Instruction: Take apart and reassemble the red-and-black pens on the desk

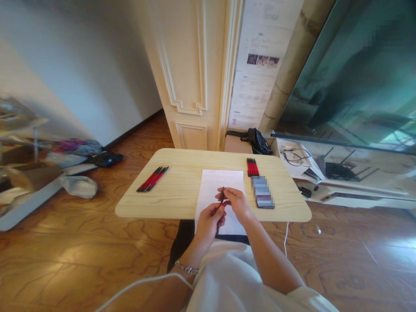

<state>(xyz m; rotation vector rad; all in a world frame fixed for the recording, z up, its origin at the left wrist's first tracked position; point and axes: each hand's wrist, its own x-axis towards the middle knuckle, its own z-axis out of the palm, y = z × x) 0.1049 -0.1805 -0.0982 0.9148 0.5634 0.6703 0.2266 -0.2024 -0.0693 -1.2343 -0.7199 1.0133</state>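
Over a white sheet of paper [216, 184], both hands are at one red and black pen [222, 197], held nearly upright. My left hand [209, 221] has its fingers closed round the pen's lower part. At the pen's black upper end, my right hand [236, 202] pinches with thumb and fingers. Several red and black pens [152, 179] lie side by side at the table's left. Another row of similar pens [252, 166] lies at the right, just above a phone [264, 193] whose screen is blurred out.
The light wooden table [182, 160] has rounded corners. Behind it, a black bag [256, 141] rests on a box. A white cabinet [344, 190] with a router [341, 171] stands at the right, below a large screen [354, 78]. A white cable [143, 284] crosses near my left arm.
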